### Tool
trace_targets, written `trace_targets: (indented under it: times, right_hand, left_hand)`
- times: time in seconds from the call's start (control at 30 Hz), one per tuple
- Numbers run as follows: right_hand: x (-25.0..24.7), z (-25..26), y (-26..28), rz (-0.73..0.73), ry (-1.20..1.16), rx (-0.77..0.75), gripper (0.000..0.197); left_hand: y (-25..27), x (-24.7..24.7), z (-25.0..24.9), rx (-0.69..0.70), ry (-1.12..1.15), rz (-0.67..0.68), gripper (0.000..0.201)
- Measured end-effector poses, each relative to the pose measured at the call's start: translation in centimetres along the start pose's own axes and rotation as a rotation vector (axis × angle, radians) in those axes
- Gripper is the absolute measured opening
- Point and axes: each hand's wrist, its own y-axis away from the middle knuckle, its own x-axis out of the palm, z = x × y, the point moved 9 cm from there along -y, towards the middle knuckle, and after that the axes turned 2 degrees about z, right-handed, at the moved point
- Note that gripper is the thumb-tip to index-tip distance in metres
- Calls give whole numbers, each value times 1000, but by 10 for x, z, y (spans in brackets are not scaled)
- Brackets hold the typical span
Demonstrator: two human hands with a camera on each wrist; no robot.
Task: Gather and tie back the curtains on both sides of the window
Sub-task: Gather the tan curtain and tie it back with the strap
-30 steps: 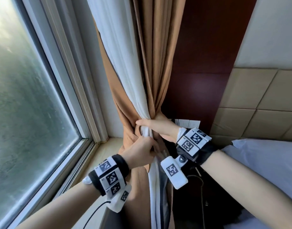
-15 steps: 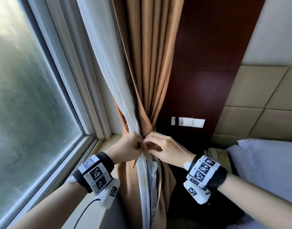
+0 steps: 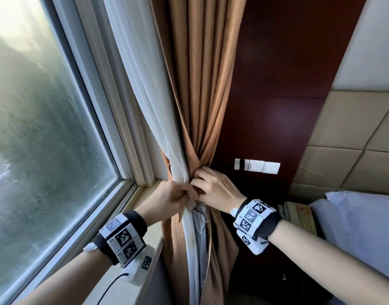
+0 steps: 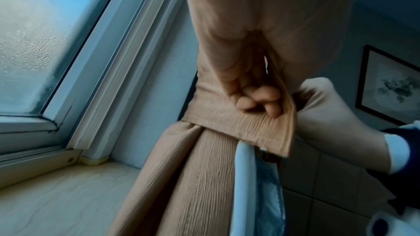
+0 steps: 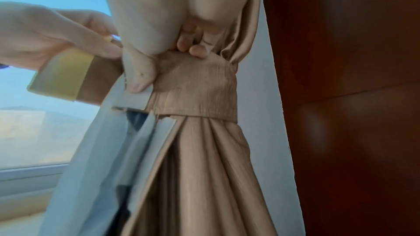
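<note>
A brown curtain (image 3: 202,84) and a white sheer (image 3: 145,84) hang gathered into one bundle right of the window. A brown fabric tie-back band (image 4: 240,125) (image 5: 200,89) wraps the bundle at its waist. My left hand (image 3: 173,198) grips the band's left end, fingers curled over its edge (image 4: 256,98). My right hand (image 3: 213,188) pinches the other end, thumb (image 5: 141,76) pressing it against the front of the bundle. The two hands touch in front of the curtain. How the band's ends join is hidden under the fingers.
The window (image 3: 46,139) and its pale sill (image 3: 149,236) lie at my left. A dark wood wall panel (image 3: 277,95) with white switches (image 3: 257,165) stands behind the curtain. A telephone (image 3: 298,216) and a bed with a white pillow (image 3: 360,227) are at the right.
Both hands have come down the bundle and closed together at the band; the right hand moved from behind the curtain to its front. The curtain now hangs more tightly cinched.
</note>
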Motion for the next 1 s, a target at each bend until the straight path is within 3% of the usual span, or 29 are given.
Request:
trace_targets:
  times: [0.17,0.27,0.33,0.47,0.67,0.77,0.83,0.9,1.0]
  right_hand:
    - [5,-4,-5,45,-25,60,12]
    - [6,-4,-5,77,-35,85,11]
    - [8,-4,-2,93,-43,86,15]
    - [9,-8,-1,101,-91,139,13]
    - [8,-1,-6,104,-108,152,18]
    - [9,1,-3,95,-117,132,17]
    - [10,3,-4,104,-107,128,11]
    - [12,2,-6,117,-101,135,14]
    - [12,2,-9,149,-85,143,15]
  left_hand:
    - [5,-7,-2,1,2,-77,26]
    - [6,2,-5,-24,85,22,48]
    - [8,3,-9,-28,56,1,55]
    - [8,-7,-9,14,34,-169,25]
    - [4,-10,-5,10,-125,-247,16]
    - [11,-17,-19,129,-565,-333,31]
    - [12,-8,-32,249,-723,-301,27]
    - [14,-4,-43,388,-786,-303,13]
    - [15,-1,-44,475,-755,-274,15]
